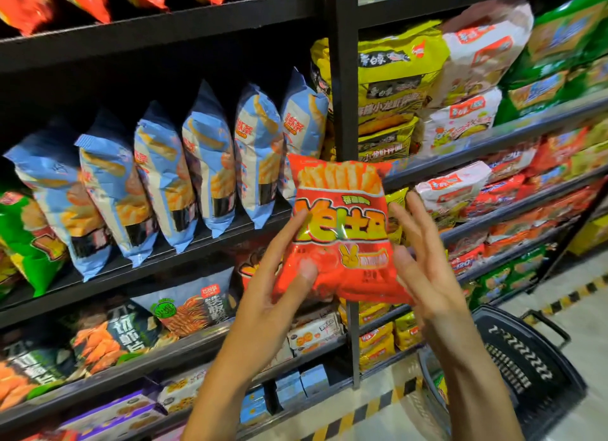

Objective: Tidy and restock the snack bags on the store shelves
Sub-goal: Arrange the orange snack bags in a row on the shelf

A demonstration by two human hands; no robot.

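Red snack bag, left hand gripping, right hand open beside

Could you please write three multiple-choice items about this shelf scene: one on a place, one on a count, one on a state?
1. Where is the black basket?
A. on the floor at the lower right
B. on the top shelf
C. hanging from the left hand

2. How many blue snack bags stand in the row?
A. three
B. six
C. nine

3. What is the state of the red snack bag?
A. lying in the basket
B. standing on the shelf
C. held in the air

Key: 1 A, it sits on the floor beside the shelves. 2 B, six bags can be counted. 3 C, the left hand pinches it with its thumb in front while the right hand stays open beside it.
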